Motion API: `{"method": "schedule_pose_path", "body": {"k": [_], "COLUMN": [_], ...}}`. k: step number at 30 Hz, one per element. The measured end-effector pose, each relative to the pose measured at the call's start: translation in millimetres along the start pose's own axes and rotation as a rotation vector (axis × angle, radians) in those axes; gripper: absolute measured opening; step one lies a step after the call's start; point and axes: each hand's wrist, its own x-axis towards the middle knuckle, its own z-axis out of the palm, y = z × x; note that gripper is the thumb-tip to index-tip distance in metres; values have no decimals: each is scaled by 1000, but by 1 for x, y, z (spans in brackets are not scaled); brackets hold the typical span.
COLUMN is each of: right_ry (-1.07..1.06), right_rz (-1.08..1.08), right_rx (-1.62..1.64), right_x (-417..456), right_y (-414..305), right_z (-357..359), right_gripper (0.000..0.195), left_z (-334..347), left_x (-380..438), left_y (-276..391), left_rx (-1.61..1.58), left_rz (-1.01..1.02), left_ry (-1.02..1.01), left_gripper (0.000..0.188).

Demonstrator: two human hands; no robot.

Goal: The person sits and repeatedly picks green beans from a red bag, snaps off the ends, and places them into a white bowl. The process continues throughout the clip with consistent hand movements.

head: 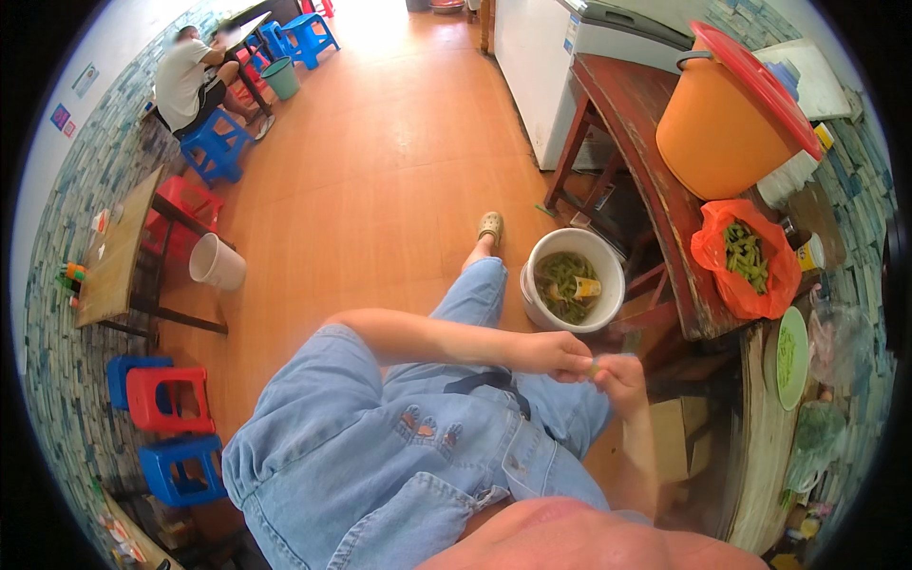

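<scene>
In front of my lap, my left hand (554,356) and my right hand (621,379) meet, both pinching one small green bean pod (593,369) between their fingertips. Fingers cover most of the pod. Just beyond them on the floor stands a white bucket (611,281) with green pods and a paper cup (587,287) in it. A red plastic bag (705,246), rolled open around more green pods (746,258), rests on the worn red table (627,121) to my right. Nearer me, a light green bowl (801,349) holds shelled green beans (785,356).
An orange bucket (719,128) with a red lid stands on the red table, before a white chest freezer (531,78). Cardboard (667,438) lies low at right. Stools (169,399), a waste bin (218,262) and a wooden table (117,263) line the left; a person (187,78) sits farther off.
</scene>
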Motion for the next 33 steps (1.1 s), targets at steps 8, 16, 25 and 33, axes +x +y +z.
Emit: {"method": "schedule_pose_path", "body": {"k": [8,16,25,33], "right_ry": [81,17,76,506], "right_rz": [160,189,227,-90], "right_rx": [70,16,-93,-740], "right_x": [4,8,24,42], "right_y": [15,8,25,30], "right_z": [-3,-2,-5,23], "right_gripper": [37,36,20,23], "left_z": [-7,-6,-27,-31], "left_x": [1,-1,19,38], "left_y": [3,13,-5,-23], "left_rx": [980,722,291,498], "left_rz": [541,453,20,236], "left_ry": [399,380,532,840], "left_gripper": [25,13,21,18]}}
